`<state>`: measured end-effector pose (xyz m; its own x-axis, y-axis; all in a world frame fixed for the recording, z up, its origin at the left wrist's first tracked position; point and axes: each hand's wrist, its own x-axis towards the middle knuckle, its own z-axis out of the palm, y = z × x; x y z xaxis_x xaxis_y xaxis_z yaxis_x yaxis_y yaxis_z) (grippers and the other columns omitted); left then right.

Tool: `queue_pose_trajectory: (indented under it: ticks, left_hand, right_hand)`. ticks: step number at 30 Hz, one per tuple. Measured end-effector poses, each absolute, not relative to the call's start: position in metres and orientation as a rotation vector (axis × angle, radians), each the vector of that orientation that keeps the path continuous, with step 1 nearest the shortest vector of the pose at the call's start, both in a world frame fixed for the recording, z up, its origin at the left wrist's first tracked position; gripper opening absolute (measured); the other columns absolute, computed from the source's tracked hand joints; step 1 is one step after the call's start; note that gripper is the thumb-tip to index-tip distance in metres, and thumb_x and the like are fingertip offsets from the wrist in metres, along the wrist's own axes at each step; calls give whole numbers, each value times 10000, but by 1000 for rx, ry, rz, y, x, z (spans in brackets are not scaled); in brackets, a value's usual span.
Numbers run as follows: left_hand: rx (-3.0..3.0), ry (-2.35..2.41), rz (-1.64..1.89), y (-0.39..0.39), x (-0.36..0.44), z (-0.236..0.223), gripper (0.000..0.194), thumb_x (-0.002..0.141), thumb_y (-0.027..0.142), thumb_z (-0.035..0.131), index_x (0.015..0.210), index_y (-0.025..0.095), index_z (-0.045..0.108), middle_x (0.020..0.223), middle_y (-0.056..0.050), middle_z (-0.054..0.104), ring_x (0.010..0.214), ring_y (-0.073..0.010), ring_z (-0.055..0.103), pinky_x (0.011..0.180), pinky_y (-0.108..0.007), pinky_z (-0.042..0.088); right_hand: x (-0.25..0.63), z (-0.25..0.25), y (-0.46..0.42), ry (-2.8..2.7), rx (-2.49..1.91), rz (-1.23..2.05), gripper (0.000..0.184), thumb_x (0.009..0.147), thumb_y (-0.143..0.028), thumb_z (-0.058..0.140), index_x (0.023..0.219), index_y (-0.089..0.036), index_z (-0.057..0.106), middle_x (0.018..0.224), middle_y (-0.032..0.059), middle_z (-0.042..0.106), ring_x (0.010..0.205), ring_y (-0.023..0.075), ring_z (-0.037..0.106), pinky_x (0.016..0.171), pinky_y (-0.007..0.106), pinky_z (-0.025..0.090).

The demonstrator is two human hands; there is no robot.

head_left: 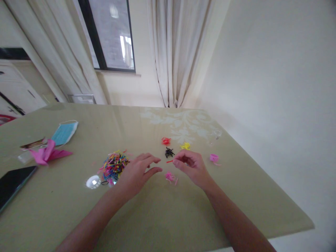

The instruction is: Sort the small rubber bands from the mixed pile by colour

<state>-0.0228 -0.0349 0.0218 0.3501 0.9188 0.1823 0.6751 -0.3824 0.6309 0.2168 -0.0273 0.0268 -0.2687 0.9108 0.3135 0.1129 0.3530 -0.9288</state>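
Observation:
My right hand point(191, 167) pinches a small red rubber band point(169, 161) between thumb and fingertips, just below a black pile of bands point(169, 152). My left hand point(140, 171) rests on the table with fingers spread, right beside a mixed heap of coloured bands point(113, 165). Small sorted piles lie around: red point(166, 141), yellow point(185, 146) and pink point(170, 177), the pink one between my two hands.
On the olive table point(162, 213) lie a pink band roll point(214, 158) at right, a blue face mask point(64, 132), pink paper point(47, 154) and a dark phone point(13, 182) at left. A wall stands close on the right; curtains and a window behind.

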Motion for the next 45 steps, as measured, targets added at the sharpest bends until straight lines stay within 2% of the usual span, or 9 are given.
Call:
queue_pose_trajectory:
  ticks: [1, 4, 7, 10, 15, 19, 24, 30, 45]
  left_hand:
    - [2272, 1528, 626, -33, -31, 22, 211, 933, 355, 681, 1067, 238, 796, 1096, -91, 772, 1021, -291, 686, 925, -395, 503]
    - [2429, 1873, 196, -29, -51, 20, 134, 918, 255, 668, 891, 201, 787, 1036, -145, 751, 1085, -373, 679, 936, -457, 495]
    - [2422, 1970, -64, -28, -62, 17, 139, 929, 249, 637, 894, 192, 759, 1049, -154, 750, 1065, -386, 696, 864, -447, 513]
    - [2352, 1989, -115, -30, -63, 15, 180, 947, 189, 557, 934, 193, 737, 1050, -147, 761, 1005, -363, 721, 777, -412, 506]
    - [2334, 1866, 87, -26, -61, 13, 264, 949, 164, 485, 857, 211, 729, 979, -117, 762, 949, -309, 722, 786, -385, 487]
    - [2068, 1581, 576, -19, -57, 17, 207, 929, 325, 560, 888, 237, 744, 919, -51, 778, 850, -241, 696, 779, -338, 499]
    - [1628, 1283, 868, -19, -50, 29, 322, 833, 506, 670, 920, 211, 766, 853, -46, 776, 771, -201, 655, 683, -292, 492]
    - [1486, 1184, 969, -25, -42, 35, 363, 798, 549, 721, 919, 209, 759, 923, -68, 780, 756, -179, 614, 695, -296, 492]
    - [1382, 1081, 936, -21, -14, 0, 435, 783, 594, 772, 858, 172, 699, 741, 16, 618, 685, -133, 522, 640, -252, 398]
  right_hand:
    - [219, 28, -27, -1590, -905, 1057, 259, 874, -438, 784, 804, -193, 740, 685, 8, 658, 586, 122, 528, 535, 249, 410]
    - [226, 31, -26, -1456, -862, 1095, 256, 850, -437, 817, 790, -199, 740, 644, -8, 629, 538, 107, 494, 492, 236, 390]
    - [229, 32, -27, -1404, -854, 1102, 254, 839, -435, 832, 787, -202, 745, 625, -14, 606, 517, 102, 470, 470, 232, 383]
    - [229, 30, -27, -1393, -861, 1108, 256, 823, -439, 847, 791, -205, 749, 626, -15, 592, 512, 102, 453, 459, 235, 382]
    - [229, 28, -27, -1390, -855, 1110, 240, 823, -431, 851, 794, -213, 755, 628, -19, 585, 509, 97, 435, 455, 232, 381]
    - [229, 29, -26, -1405, -888, 1094, 268, 807, -457, 856, 785, -209, 758, 624, -12, 597, 513, 101, 439, 450, 234, 379]
    - [227, 32, -26, -1443, -874, 1071, 230, 780, -409, 880, 774, -202, 780, 633, 3, 649, 536, 109, 500, 477, 235, 407]
    - [227, 37, -28, -1463, -807, 1050, 181, 762, -376, 900, 768, -221, 807, 671, 24, 695, 585, 134, 565, 520, 260, 456]
    - [233, 34, -24, -1488, -789, 984, 134, 783, -339, 896, 782, -225, 826, 647, 10, 664, 581, 131, 538, 527, 265, 414]
